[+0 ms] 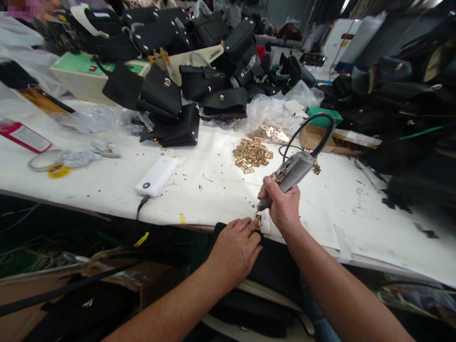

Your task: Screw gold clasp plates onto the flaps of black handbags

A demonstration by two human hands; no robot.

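Observation:
My right hand (pixel 283 202) is wrapped round a grey electric screwdriver (pixel 296 170), its black cable looping up behind. The screwdriver slants down to the left, and its tip meets or nearly meets a small gold metal plate (pixel 258 222) at the table's front edge. My left hand (pixel 235 247) lies with fingers stretched out on a black bag (pixel 274 261), fingertips beside the plate. The thumb is largely hidden. Part of the bag rests against the table edge, beneath both forearms. Behind the screwdriver tip is a pile of gold plates (pixel 251 154).
A white power bank (pixel 156 176) with a cable lies left on the white table (pixel 199 199). Black bags (pixel 160 92) are heaped along the back. An open cardboard box (pixel 315 137) stands behind the screwdriver. Yellow tape (pixel 59 171) and a red-framed bottle (pixel 26 137) lie far left.

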